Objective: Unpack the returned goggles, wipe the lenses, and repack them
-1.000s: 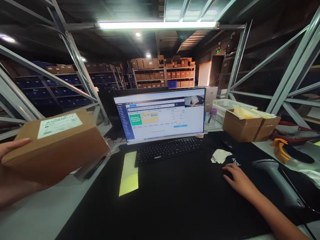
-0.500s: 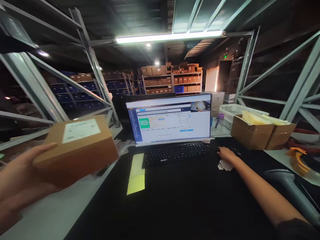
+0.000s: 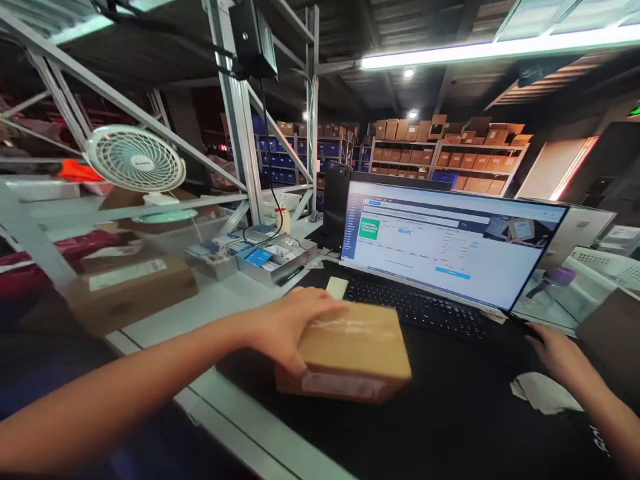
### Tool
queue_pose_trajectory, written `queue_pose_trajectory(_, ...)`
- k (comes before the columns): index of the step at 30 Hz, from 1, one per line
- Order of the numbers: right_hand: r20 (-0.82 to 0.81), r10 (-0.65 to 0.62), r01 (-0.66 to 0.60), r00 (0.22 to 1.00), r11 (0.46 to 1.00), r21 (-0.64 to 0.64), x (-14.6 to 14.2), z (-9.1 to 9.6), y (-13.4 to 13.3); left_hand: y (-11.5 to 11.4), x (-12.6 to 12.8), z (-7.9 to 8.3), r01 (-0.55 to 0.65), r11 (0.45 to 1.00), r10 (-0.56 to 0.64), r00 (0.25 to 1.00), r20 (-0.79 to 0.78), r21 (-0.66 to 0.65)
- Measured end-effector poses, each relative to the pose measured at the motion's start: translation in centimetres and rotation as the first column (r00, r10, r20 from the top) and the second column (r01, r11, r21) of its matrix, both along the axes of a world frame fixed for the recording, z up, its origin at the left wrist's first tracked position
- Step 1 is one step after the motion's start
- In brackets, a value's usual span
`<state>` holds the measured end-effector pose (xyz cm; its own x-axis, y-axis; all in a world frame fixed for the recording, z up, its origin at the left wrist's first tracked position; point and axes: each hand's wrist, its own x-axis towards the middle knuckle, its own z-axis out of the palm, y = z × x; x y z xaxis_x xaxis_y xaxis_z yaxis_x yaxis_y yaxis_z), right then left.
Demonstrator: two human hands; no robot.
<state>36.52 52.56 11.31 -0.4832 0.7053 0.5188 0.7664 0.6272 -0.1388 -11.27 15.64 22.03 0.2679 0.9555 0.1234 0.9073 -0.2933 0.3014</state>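
Cardboard box is in front of the monitor, toward its left half, over a black mat; I cannot tell whether its underside touches the mat or hangs just above it; glossy streaks cross its top, and a pale label, too blurred to read, shows on the side facing away from the monitor; the left hand grasps the box by its left end, the thumb low on the near side, the other fingers over the far top edge; the right hand is by the monitor's lower right corner, its fingers bent over a dark object that is mostly covered, so I cannot tell whether they grip it or merely rest there; a crumpled pale sheet lies in front of the monitor's right end, beside the right forearm; the keyboard stretches along the monitor's foot, and a yellowish strip shows near the monitor's lower left corner; left of the monitor is an open grey tray of small items, and farther left a round fan and another labelled carton; right of the monitor are a purple-topped container and a white basket; behind it, shelves carry brown cartons.
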Motion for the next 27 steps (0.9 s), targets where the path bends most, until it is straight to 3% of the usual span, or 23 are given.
queue_pose_trajectory(3,-0.036,-0.066,0.06,0.997,0.986,-0.154,-0.5,1.6,-2.6,1.5,1.9,-1.3,0.237,0.971,-0.237,0.971,0.044,-0.017)
queue_pose_trajectory(6,-0.104,-0.016,-0.027,0.994,0.918,-0.395,-2.4,3.6,-6.9,1.9,2.4,-2.9,0.28,0.96,-0.28,0.958,0.06,0.013)
queue_pose_trajectory(8,-0.129,0.043,-0.099,0.991,0.879,-0.466,-4.4,5.0,-10.1,1.1,3.0,-4.7,0.206,0.972,-0.209,0.978,0.018,0.115)
queue_pose_trajectory(10,-0.117,0.114,-0.157,0.987,0.861,-0.483,-7.0,6.2,-13.1,-0.2,4.3,-7.0,0.104,0.94,-0.095,0.994,-0.045,0.325)
queue_pose_trajectory(11,-0.098,0.182,-0.207,0.978,0.854,-0.478,-8.5,6.8,-14.5,-1.0,5.3,-8.3,0.052,0.889,-0.027,0.998,-0.062,0.456)
queue_pose_trajectory(13,-0.038,0.351,-0.33,0.936,0.833,-0.445,-12.0,7.9,-17.1,-2.4,7.4,-10.7,-0.066,0.709,0.116,0.993,-0.024,0.702)
queue_pose_trajectory(14,0.0,0.445,-0.402,0.896,0.81,-0.427,-14.0,8.5,-18.2,-3.0,8.3,-11.7,-0.128,0.653,0.168,0.986,0.022,0.746)
queue_pose_trajectory(16,0.093,0.595,-0.518,0.799,0.757,-0.398,-18.0,9.6,-20.3,-3.6,9.9,-13.1,-0.237,0.581,0.225,0.966,0.126,0.779)
queue_pose_trajectory(19,0.234,0.694,-0.586,0.681,0.708,-0.394,-23.7,11.0,-22.5,-3.8,11.0,-13.9,-0.316,0.547,0.243,0.946,0.214,0.775)
queue_pose_trajectory(23,0.405,0.672,-0.565,0.619,0.74,-0.364,-28.8,12.2,-24.4,-3.6,11.0,-14.2,-0.331,0.543,0.216,0.943,0.253,0.772)
queue_pose_trajectory(27,0.596,0.626,-0.541,0.503,0.765,-0.349,-30.4,13.4,-25.7,-3.6,10.8,-14.4,-0.325,0.557,0.213,0.945,0.246,0.765)
